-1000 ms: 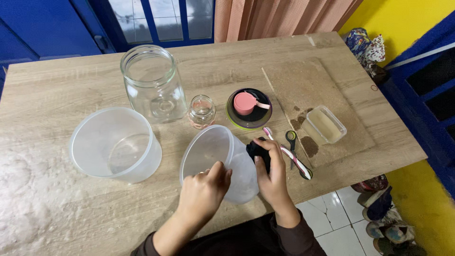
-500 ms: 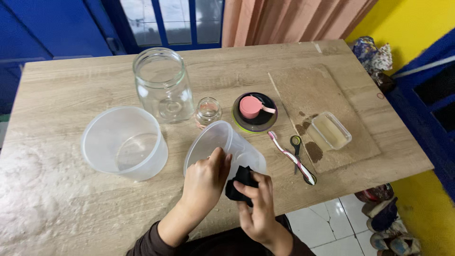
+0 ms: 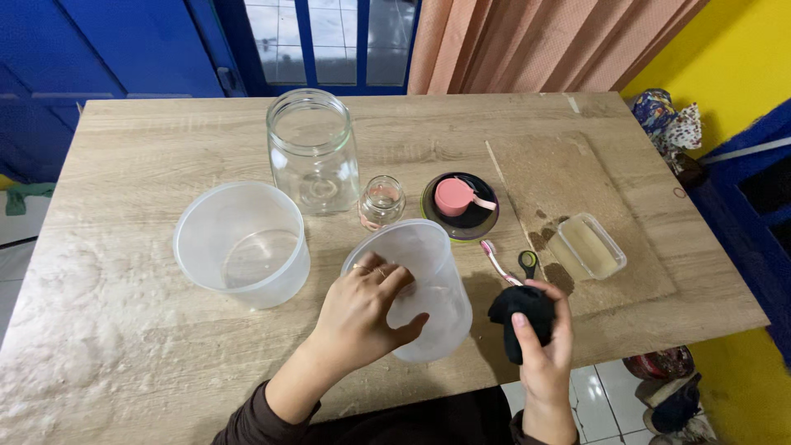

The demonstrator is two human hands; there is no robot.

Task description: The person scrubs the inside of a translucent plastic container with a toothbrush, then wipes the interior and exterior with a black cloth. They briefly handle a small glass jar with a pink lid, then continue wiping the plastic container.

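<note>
My left hand (image 3: 362, 309) grips the side of a translucent plastic tub (image 3: 424, 284) that lies tilted on the wooden table (image 3: 148, 148), its mouth facing away from me. A crumpled black cloth (image 3: 521, 317) is bunched in my right hand (image 3: 544, 346), which is off to the right of the tub, near the table's front edge. A second plastic tub (image 3: 239, 243) stands upright to the left.
A big glass jar (image 3: 313, 152) and a small glass jar (image 3: 381, 200) stand behind the tubs. A dark lid holding a pink scoop (image 3: 457, 198), a toothbrush (image 3: 493, 259), scissors (image 3: 527, 264) and a small clear box (image 3: 589, 245) lie to the right.
My right hand drew the black cloth away from the tilted tub, toward the right. My left hand shifted from the tub's rim onto its side.
</note>
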